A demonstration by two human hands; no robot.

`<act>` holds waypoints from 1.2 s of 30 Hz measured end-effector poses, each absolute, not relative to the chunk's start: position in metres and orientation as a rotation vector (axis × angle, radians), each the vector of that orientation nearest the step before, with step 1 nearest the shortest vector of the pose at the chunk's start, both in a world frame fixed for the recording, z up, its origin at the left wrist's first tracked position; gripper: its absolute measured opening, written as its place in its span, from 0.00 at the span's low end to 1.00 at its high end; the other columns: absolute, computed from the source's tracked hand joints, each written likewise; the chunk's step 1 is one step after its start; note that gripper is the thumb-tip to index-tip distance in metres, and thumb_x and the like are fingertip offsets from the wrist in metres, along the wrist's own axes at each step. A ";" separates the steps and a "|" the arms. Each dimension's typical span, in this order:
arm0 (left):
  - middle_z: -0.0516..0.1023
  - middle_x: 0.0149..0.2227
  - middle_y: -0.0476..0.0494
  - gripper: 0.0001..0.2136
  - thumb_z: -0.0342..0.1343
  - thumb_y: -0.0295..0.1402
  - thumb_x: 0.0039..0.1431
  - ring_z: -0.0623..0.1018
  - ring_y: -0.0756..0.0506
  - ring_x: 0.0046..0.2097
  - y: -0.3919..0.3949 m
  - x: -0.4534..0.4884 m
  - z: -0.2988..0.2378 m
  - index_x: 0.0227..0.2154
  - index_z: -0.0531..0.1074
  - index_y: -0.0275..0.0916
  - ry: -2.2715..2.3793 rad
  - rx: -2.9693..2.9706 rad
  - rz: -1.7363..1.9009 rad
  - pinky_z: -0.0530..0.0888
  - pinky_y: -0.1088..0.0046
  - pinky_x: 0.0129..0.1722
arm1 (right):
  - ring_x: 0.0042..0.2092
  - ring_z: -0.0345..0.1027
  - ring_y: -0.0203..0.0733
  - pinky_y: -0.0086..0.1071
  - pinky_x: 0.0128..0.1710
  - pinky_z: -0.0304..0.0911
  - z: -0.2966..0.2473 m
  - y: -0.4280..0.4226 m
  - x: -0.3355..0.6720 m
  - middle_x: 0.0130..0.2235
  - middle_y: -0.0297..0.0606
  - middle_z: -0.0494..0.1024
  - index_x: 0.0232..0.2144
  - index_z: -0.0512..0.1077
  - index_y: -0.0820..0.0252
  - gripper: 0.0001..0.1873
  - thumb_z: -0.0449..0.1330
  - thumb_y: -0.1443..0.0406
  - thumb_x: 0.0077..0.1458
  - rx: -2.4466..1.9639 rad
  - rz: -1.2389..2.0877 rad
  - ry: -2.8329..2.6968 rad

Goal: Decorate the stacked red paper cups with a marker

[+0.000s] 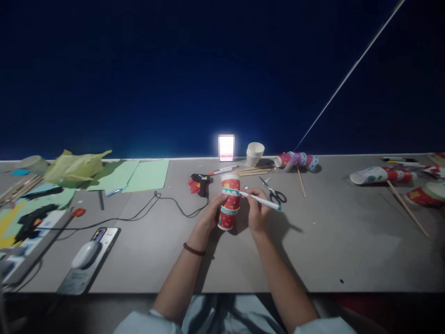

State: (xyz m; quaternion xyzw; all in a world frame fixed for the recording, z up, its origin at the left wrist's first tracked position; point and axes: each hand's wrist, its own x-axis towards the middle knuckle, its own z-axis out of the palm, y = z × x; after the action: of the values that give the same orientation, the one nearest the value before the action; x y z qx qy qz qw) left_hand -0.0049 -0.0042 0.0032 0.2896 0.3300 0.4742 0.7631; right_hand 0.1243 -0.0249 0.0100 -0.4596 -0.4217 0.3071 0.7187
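My left hand [212, 212] is wrapped around a stack of red patterned paper cups [229, 200], held above the grey table [330, 241] with the open end pointing away from me. My right hand [257, 211] pinches a white marker with a teal tip [264, 201]; the marker's other end touches the side of the cups. A dark bead bracelet sits on my left wrist.
Behind the cups lie a black glue gun [200, 182] with its cord, scissors [275, 193], wooden sticks [250, 170], a stack of white cups [255, 153] and a bright screen [226, 147]. Green paper [146, 175] and a phone [91, 254] are left; more cups on sticks [382, 175] right.
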 end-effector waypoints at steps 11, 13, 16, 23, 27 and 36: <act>0.83 0.36 0.35 0.20 0.63 0.40 0.51 0.81 0.41 0.35 -0.004 -0.008 0.000 0.42 0.78 0.29 0.715 0.515 0.966 0.74 0.67 0.39 | 0.37 0.73 0.41 0.37 0.42 0.66 0.008 -0.024 0.124 0.32 0.33 0.77 0.30 0.71 0.57 0.03 0.58 0.64 0.53 -0.955 0.732 -0.821; 0.83 0.36 0.34 0.20 0.63 0.40 0.51 0.81 0.41 0.35 -0.004 -0.008 0.001 0.42 0.78 0.28 0.716 0.500 0.960 0.74 0.67 0.39 | 0.36 0.73 0.41 0.36 0.41 0.66 0.008 -0.024 0.124 0.33 0.33 0.78 0.30 0.71 0.57 0.04 0.58 0.63 0.53 -0.950 0.743 -0.772; 0.82 0.35 0.34 0.17 0.61 0.38 0.52 0.81 0.41 0.35 -0.004 -0.007 0.003 0.39 0.78 0.28 0.744 0.473 0.977 0.74 0.67 0.37 | 0.36 0.72 0.40 0.36 0.42 0.66 0.010 -0.023 0.124 0.32 0.33 0.77 0.29 0.70 0.57 0.03 0.58 0.64 0.52 -0.930 0.763 -0.738; 0.82 0.34 0.34 0.18 0.55 0.40 0.56 0.80 0.42 0.32 -0.003 -0.009 0.007 0.36 0.79 0.27 0.764 0.430 0.944 0.75 0.68 0.34 | 0.35 0.71 0.37 0.33 0.39 0.66 0.013 -0.023 0.123 0.31 0.31 0.77 0.28 0.71 0.58 0.02 0.59 0.65 0.51 -0.887 0.834 -0.706; 0.82 0.33 0.34 0.18 0.55 0.40 0.56 0.80 0.43 0.32 -0.003 -0.010 0.005 0.37 0.78 0.27 0.718 0.410 0.932 0.75 0.69 0.34 | 0.33 0.71 0.38 0.35 0.39 0.66 0.011 -0.022 0.124 0.29 0.30 0.76 0.28 0.71 0.58 0.03 0.59 0.65 0.50 -0.913 0.832 -0.673; 0.82 0.30 0.35 0.16 0.58 0.40 0.54 0.80 0.42 0.30 -0.001 -0.011 -0.003 0.36 0.78 0.29 0.721 0.400 0.914 0.75 0.68 0.33 | 0.33 0.74 0.38 0.37 0.40 0.70 0.009 -0.016 0.122 0.29 0.30 0.77 0.31 0.71 0.58 0.07 0.61 0.62 0.51 -0.904 0.893 -0.612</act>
State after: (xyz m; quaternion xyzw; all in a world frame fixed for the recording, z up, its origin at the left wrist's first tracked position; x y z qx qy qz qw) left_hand -0.0111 -0.0007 -0.0029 0.1878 0.3383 0.4287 0.8164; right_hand 0.1225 -0.0158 0.0088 -0.4156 -0.2812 0.4102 0.7615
